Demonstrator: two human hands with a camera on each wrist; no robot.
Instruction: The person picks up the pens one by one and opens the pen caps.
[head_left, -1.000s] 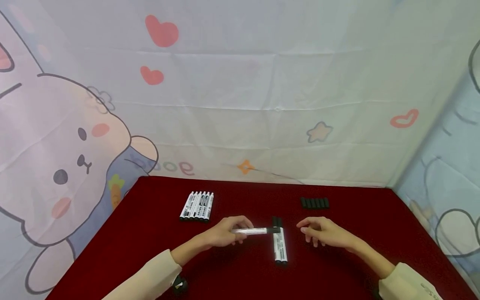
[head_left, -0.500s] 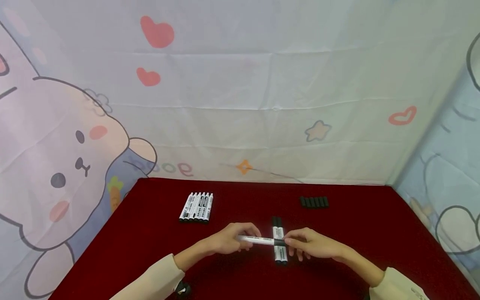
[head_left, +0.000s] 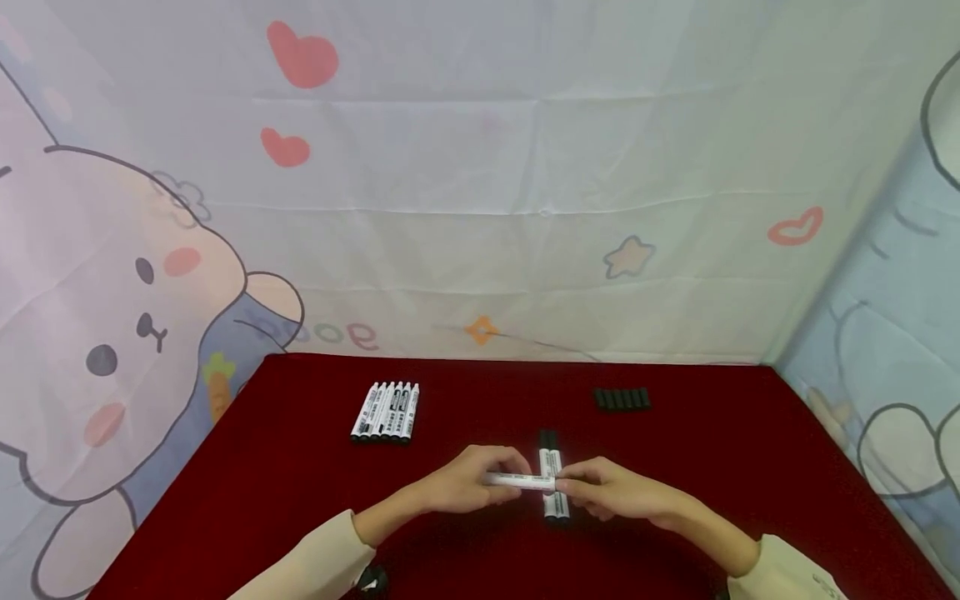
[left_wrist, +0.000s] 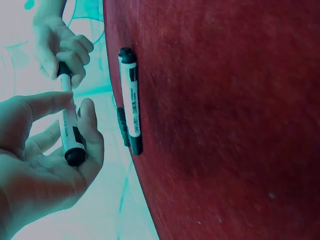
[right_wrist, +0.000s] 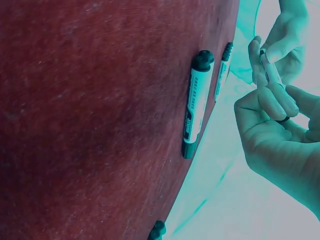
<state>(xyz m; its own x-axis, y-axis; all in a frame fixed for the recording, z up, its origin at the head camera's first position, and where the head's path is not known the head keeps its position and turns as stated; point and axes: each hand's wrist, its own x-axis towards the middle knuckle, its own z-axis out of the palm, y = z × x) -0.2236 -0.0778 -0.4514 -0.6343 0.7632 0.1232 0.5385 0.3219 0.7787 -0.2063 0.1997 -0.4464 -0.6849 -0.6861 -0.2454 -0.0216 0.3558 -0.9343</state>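
Observation:
My left hand grips a white whiteboard marker by its rear end and holds it crosswise above the table. My right hand pinches the other end, its fingers curled round the black cap. From the head view those fingers hide the cap; in the left wrist view a bit of it shows. Under the held marker, two capped markers lie side by side on the red cloth, black caps pointing away from me.
At the back left, several white markers without caps lie in a tight row, tips away. Several loose black caps are lined up at the back right. The red tablecloth ends at a printed curtain behind.
From apart on the right, my right hand has moved left and taken hold of the marker's capped end. The left hand has brought the marker slightly nearer to me.

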